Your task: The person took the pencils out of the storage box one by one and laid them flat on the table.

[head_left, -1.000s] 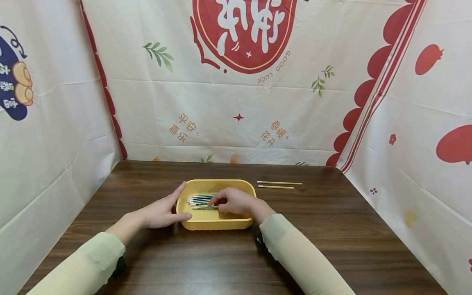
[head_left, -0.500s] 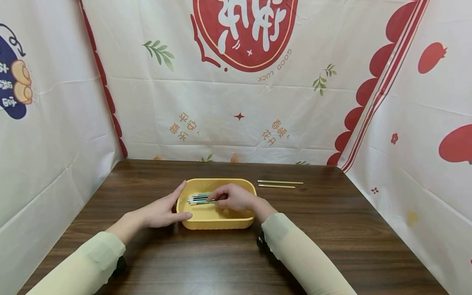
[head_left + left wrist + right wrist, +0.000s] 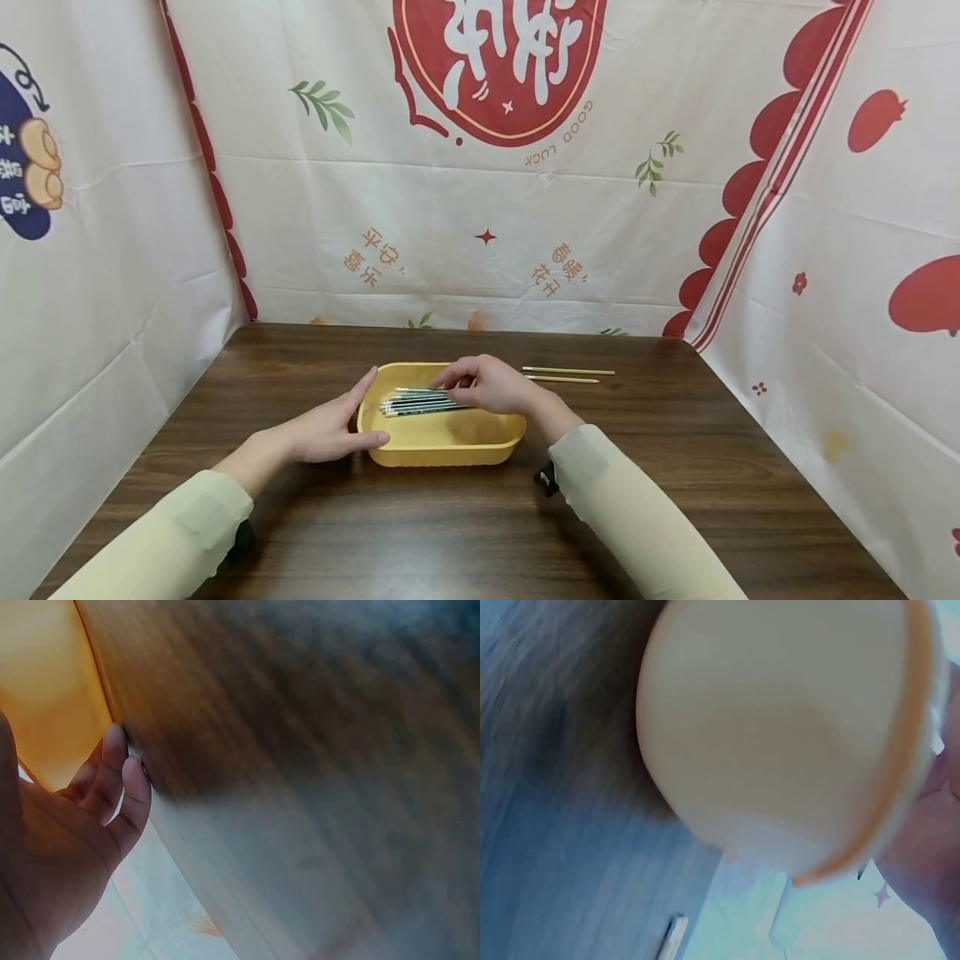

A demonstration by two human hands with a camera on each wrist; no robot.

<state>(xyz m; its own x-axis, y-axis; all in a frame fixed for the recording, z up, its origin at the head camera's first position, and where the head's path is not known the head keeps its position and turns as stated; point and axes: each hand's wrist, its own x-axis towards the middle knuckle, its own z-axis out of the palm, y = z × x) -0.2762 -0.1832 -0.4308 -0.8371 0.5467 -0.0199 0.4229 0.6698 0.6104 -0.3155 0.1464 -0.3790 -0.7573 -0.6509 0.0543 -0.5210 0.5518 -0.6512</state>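
Green-striped pencils (image 3: 420,407) inside the yellow tray (image 3: 450,457), in a loose bunch toward the left, eraser ends leftward, slightly fanned at the far side. Over their right ends, the right hand (image 3: 491,383), fingers and thumb curled in an apparent pinch; how many caught, impossible to tell. At the tray's left end, the left hand (image 3: 322,429), fingers spread, thumb over the near rim, probably steadying. Most likely mid-gathering; next, seemingly a call for a firmer pinch with the tray kept still. Outside, rightward on the brown table (image 3: 420,533), two yellow pencils (image 3: 568,371), side by side, apart.
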